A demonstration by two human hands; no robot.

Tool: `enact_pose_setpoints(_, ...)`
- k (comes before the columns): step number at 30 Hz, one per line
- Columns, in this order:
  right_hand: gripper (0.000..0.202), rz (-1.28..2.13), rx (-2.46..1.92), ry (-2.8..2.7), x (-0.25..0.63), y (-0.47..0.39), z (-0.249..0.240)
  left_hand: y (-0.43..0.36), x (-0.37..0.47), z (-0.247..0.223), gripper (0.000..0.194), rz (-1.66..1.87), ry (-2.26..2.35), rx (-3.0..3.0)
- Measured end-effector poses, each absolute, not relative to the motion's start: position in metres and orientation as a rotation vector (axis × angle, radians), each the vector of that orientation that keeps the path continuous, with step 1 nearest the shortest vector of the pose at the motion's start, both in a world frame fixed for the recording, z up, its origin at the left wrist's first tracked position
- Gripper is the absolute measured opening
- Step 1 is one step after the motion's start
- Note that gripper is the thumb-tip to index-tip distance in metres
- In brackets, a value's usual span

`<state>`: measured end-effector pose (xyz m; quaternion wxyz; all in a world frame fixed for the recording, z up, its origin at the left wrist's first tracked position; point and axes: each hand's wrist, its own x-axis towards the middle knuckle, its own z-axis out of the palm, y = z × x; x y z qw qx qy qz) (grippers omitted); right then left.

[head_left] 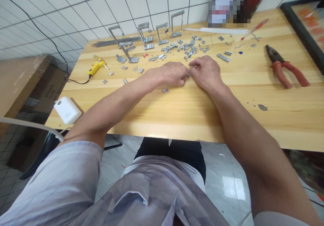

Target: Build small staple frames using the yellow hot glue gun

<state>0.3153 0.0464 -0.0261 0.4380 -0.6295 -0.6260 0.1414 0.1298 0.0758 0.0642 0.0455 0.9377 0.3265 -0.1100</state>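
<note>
Near the middle of the wooden table (162, 118), my left hand (176, 73) and my right hand (205, 70) nearly meet. Both have their fingers curled and pressed together. Between the fingertips shows a small grey piece (188, 73), and which hand grips it is hard to tell. Beyond the hands lies a scatter of small grey pieces (189, 49). A single grey piece (165, 90) rests just below my left hand. Behind them stand small grey frames with bases, one (172, 25) at the back and another (158, 33) to its left.
A yellow glue gun (95, 67) with a black cable and a white device (67, 110) are on the left. Red-handled pliers (280, 67), a red pen (255, 28) and a dark-framed board (301, 33) are on the right. A tiled wall rises behind.
</note>
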Motion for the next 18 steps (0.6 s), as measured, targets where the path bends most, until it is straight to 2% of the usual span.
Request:
enact_pose_setpoints(6,0.002,0.355,-1.531,-1.662,0.320,0.047,-0.032,0.071,0.134,0.061,0.036,-0.311,1.033,2.904)
enact_pose_setpoints(13,0.019,0.309,-1.529,-1.606,0.318,0.048,-0.033,0.081,0.122,0.076,0.034,-0.128,1.003,2.738)
enact_pose_setpoints(18,0.018,0.295,-1.561,-1.601,0.321,0.051,-0.036,0.090,0.102,0.104,0.030,0.058,1.003,2.596)
